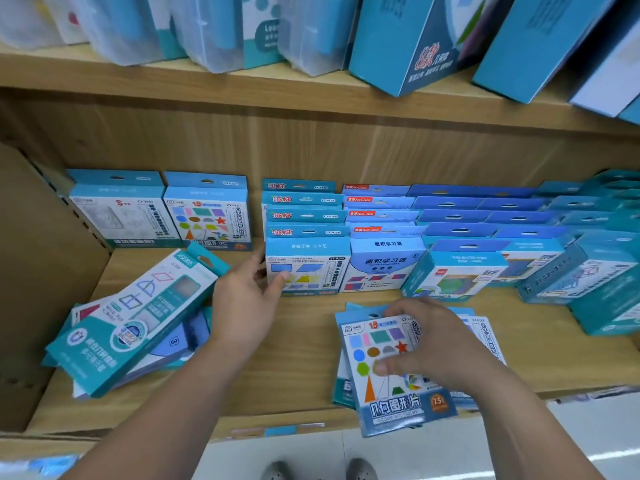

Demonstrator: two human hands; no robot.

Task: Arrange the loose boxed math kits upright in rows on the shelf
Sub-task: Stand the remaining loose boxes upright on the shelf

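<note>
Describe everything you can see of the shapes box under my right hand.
The shapes box is a flat cardboard pack, blue-edged, its white front printed with coloured shapes and a red star. It lies face up on other boxes at the shelf's front edge. The right hand holds it, thumb on the front.

The left hand (247, 299), at centre, reaches forward with fingers loosely straight; the right hand (433, 344), lower right, curls around a flat blue cardboard box (391, 407).
</note>
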